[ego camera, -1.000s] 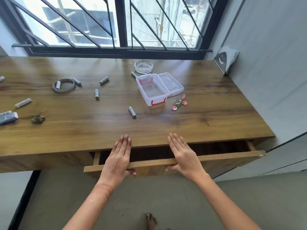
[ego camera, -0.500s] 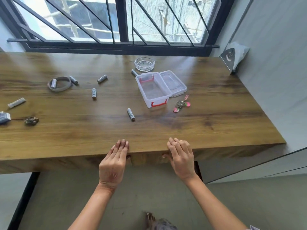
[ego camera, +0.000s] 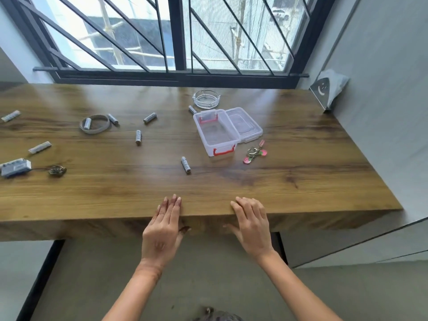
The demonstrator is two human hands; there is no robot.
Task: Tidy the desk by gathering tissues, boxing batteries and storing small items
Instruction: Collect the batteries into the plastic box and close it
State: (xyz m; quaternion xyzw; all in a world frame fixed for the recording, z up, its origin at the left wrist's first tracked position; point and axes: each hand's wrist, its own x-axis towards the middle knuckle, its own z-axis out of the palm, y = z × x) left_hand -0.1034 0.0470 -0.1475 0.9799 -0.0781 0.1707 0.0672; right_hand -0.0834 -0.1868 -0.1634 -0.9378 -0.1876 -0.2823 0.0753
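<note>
I see both hands flat against the desk's (ego camera: 301,186) front edge, fingers spread and holding nothing: the left hand (ego camera: 163,230) and the right hand (ego camera: 251,228) sit side by side, well apart. The nearest battery (ego camera: 185,164) lies on the desk beyond the left hand, near but not touching. The clear box (ego camera: 216,135), lid open, stands past it toward the back edge, with a keyring (ego camera: 254,155) just beside its right corner. More batteries (ego camera: 138,137) lie scattered toward the left edge.
</note>
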